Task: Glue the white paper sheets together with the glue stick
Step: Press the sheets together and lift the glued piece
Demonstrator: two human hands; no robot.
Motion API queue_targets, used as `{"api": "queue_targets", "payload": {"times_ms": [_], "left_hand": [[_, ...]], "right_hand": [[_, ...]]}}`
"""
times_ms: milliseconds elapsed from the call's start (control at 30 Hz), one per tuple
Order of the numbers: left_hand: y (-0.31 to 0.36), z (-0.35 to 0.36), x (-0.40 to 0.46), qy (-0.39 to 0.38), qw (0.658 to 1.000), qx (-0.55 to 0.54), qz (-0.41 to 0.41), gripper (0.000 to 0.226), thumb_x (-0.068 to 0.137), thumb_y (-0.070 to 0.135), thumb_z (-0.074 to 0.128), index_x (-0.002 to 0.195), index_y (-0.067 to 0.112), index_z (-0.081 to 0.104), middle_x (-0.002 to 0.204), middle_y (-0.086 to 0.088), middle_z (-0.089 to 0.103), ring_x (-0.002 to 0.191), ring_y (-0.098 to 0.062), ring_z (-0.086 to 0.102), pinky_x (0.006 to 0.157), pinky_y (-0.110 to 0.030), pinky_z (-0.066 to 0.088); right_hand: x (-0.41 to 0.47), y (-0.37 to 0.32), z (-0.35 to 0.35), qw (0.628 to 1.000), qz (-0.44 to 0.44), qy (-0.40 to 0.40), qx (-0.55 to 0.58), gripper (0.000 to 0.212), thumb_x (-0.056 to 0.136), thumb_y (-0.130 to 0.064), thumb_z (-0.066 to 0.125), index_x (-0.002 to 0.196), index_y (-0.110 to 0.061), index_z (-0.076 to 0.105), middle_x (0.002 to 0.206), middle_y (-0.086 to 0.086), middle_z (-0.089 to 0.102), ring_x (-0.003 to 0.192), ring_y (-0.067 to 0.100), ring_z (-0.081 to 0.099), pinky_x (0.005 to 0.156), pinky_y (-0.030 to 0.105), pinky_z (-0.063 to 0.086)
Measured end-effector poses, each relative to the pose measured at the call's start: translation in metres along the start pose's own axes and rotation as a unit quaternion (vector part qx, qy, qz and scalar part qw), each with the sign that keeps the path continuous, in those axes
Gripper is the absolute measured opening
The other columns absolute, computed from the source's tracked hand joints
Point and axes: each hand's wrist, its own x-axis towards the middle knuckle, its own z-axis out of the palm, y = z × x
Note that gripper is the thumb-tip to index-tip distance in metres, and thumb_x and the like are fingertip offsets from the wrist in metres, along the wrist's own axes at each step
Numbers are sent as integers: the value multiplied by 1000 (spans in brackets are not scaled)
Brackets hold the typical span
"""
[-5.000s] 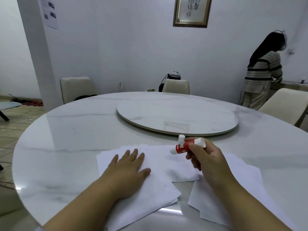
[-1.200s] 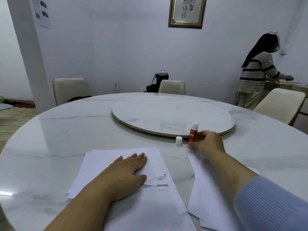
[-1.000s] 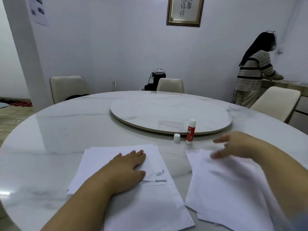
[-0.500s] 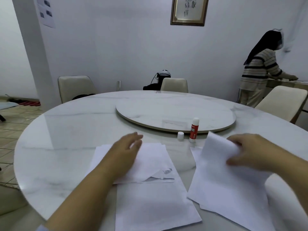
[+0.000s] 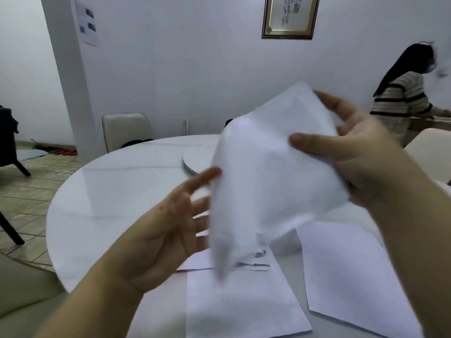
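Observation:
My right hand (image 5: pixel 361 164) holds a white paper sheet (image 5: pixel 268 179) up in the air above the table, thumb on its near face and fingers behind it; the sheet is blurred. My left hand (image 5: pixel 170 230) is open, palm up, fingers spread, just left of the sheet's lower edge. Whether its fingertips touch the sheet I cannot tell. Below lie the glued sheets (image 5: pixel 239 303) with a torn patch at the middle, and a stack of loose sheets (image 5: pixel 346 272) to their right. The lifted sheet hides the glue stick and its cap.
The round white marble table (image 5: pixel 117 198) carries a turntable (image 5: pixel 195 159), mostly hidden by the sheet. A cream chair (image 5: pixel 124 130) stands behind at left. A person in a striped top (image 5: pixel 400 98) stands at the far right by a counter.
My right hand stood the glue stick on the table, took the top sheet off the right stack and raised it high. My left hand left the glued sheets and turned palm up.

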Motion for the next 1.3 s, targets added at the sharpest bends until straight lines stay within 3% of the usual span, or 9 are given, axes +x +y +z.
{"api": "queue_targets", "payload": {"times_ms": [100, 167, 233, 300, 367, 533, 633, 900, 1300], "left_hand": [[24, -7, -5, 116, 990, 71, 37, 60, 62, 21, 82, 118, 31, 63, 105, -9, 73, 89, -27, 71, 67, -34, 59], [33, -16, -4, 239, 956, 168, 24, 39, 64, 10, 74, 99, 26, 71, 77, -6, 75, 64, -20, 72, 51, -23, 55], [33, -31, -3, 311, 925, 221, -7, 18, 71, 3, 69, 80, 18, 74, 67, -4, 73, 55, -14, 69, 46, -19, 51], [28, -46, -6, 334, 906, 255, -58, 14, 74, 3, 71, 73, 16, 76, 72, -4, 75, 60, -15, 70, 52, -23, 54], [20, -59, -11, 333, 893, 283, -104, 13, 73, 7, 73, 77, 19, 77, 79, -4, 76, 65, -17, 71, 60, -26, 53], [1, -78, -20, 304, 843, 422, -136, 9, 75, 23, 75, 82, 28, 76, 66, -3, 64, 58, -15, 57, 59, -23, 40], [-3, -81, -21, 286, 841, 443, -125, 9, 76, 23, 74, 83, 29, 76, 63, -4, 56, 55, -14, 47, 55, -22, 32], [-6, -87, -17, 253, 778, 568, -86, 10, 69, 24, 80, 69, 31, 73, 40, 5, 40, 39, -5, 34, 39, -14, 24], [-4, -93, -22, 207, 750, 622, -90, 18, 71, 24, 79, 72, 40, 71, 44, 7, 47, 40, -3, 41, 40, -12, 26]], "right_hand": [[4, 26, 23, 996, 3, 79, -37, 67, 60, -4, 85, 108, -41, 57, 101, 9, 71, 71, 20, 73, 52, 31, 57], [5, 44, 28, 993, 27, 92, -75, 68, 69, -15, 83, 113, -55, 50, 91, 4, 67, 62, 11, 71, 49, 25, 55], [1, 62, 29, 995, 82, 21, -50, 74, 74, -17, 79, 115, -68, 43, 96, 10, 68, 72, 15, 74, 59, 29, 60], [-8, 81, 27, 986, 152, -63, 9, 73, 76, -7, 76, 119, -61, 51, 111, 20, 69, 94, 28, 72, 83, 44, 58], [-15, 99, 25, 976, 204, -71, -3, 56, 74, -4, 77, 112, -43, 66, 119, 21, 66, 106, 31, 67, 94, 47, 53], [-21, 123, 20, 952, 261, -53, -148, 20, 72, -6, 81, 83, -24, 79, 79, -7, 77, 69, 6, 73, 61, 13, 53], [-22, 130, 17, 946, 269, -44, -174, 18, 71, -11, 82, 80, -26, 79, 80, -16, 76, 68, -1, 71, 58, 7, 49], [-22, 138, 19, 931, 285, -48, -222, 18, 69, -16, 82, 80, -30, 79, 94, -5, 75, 89, 14, 71, 88, 33, 56], [-22, 143, 19, 911, 299, -71, -274, 15, 68, -22, 81, 80, -29, 77, 93, -8, 73, 84, 10, 69, 78, 25, 56]]}}
